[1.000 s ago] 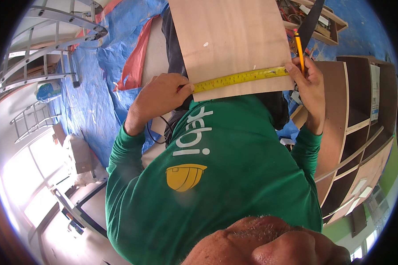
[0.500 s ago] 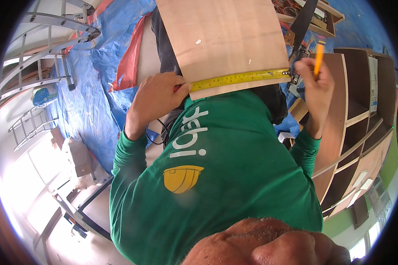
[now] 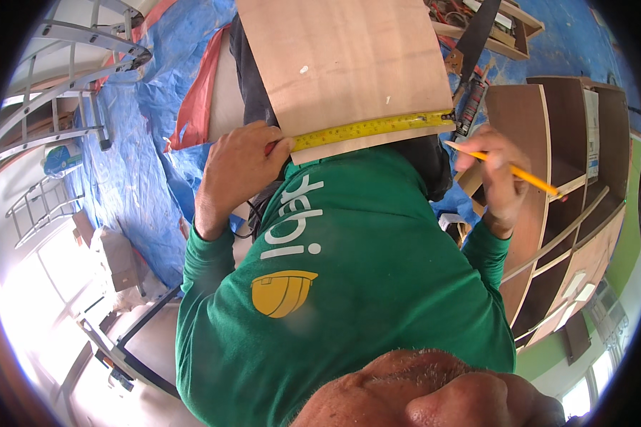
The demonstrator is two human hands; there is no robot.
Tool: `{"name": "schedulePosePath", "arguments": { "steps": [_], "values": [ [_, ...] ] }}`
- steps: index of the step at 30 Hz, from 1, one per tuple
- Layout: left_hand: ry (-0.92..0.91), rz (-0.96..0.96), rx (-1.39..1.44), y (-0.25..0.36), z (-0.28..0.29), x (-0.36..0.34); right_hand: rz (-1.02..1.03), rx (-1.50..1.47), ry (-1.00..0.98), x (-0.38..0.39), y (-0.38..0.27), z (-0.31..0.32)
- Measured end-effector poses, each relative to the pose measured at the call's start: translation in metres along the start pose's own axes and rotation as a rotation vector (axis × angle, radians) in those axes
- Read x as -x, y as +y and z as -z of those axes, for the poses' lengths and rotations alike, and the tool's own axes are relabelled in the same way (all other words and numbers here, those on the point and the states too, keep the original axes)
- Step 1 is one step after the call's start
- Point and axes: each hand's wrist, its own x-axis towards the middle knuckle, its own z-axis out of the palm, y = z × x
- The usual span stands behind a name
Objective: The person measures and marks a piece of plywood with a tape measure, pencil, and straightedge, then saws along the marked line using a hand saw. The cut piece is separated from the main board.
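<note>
A light brown plywood board (image 3: 356,64) lies across my lap. Over its near end stretches a yellow tape measure (image 3: 370,128), its hooked tip at the board's right edge. My left hand (image 3: 242,160) is closed around the tape's other end by the board's left edge; a bit of red shows between the fingers, and the rest of the case is hidden. Off the board's right side, my right hand (image 3: 498,171) pinches a yellow pencil (image 3: 534,181), its point turned left toward the board. That hand is apart from the tape and slightly blurred.
A handsaw (image 3: 473,43) and a dark sealant tube (image 3: 471,107) lie beyond the board's right edge. A wooden tool box (image 3: 513,50) stands behind them. At right is a brown shelf cabinet (image 3: 520,135). Blue tarp (image 3: 149,114) covers the floor near aluminium ladders (image 3: 85,35) at left.
My right hand has come away from the tape's hook and lower. The pencil has swung from upright to nearly level, its point now toward the board. My left hand keeps its grip.
</note>
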Motion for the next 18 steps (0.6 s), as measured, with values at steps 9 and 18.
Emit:
{"name": "schedulePosePath", "arguments": {
  "steps": [9, 18],
  "values": [
    [-0.047, -0.044, -0.028, -0.002, 0.013, -0.002, -0.009, 0.297, -0.109, -0.012, 0.004, -0.023],
    [-0.04, 0.046, 0.033, 0.004, 0.024, 0.005, 0.074, 0.332, -0.039, -0.015, -0.007, -0.028]
  ]
}}
